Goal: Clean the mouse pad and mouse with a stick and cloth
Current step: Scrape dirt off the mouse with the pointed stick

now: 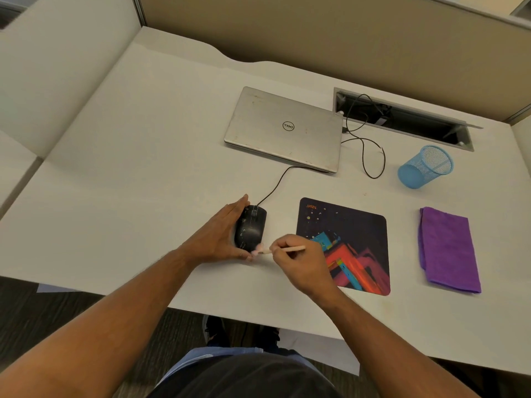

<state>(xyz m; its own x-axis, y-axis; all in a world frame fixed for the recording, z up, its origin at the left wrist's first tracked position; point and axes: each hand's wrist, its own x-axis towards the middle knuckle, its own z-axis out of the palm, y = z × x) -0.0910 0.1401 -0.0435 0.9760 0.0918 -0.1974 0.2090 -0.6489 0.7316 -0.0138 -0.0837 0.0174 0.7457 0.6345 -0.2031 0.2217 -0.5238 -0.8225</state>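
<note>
Touching the mouse [250,227], stick [283,249] pinched in right-hand fingers [280,246]

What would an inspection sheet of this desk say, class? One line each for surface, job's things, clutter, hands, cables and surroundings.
Surface: white desk, cable hatch open at the back.
Job's things: black mouse left of the mouse pad; folded purple cloth right of the pad, untouched; stick, tip at the mouse's near end.
Clutter: closed laptop; blue mesh cup.
Hands: left hand steadies the mouse; right hand pinches the stick.
Cables: mouse cable runs toward the laptop; a second cable loops beside it.
Surroundings: partition walls.
</note>
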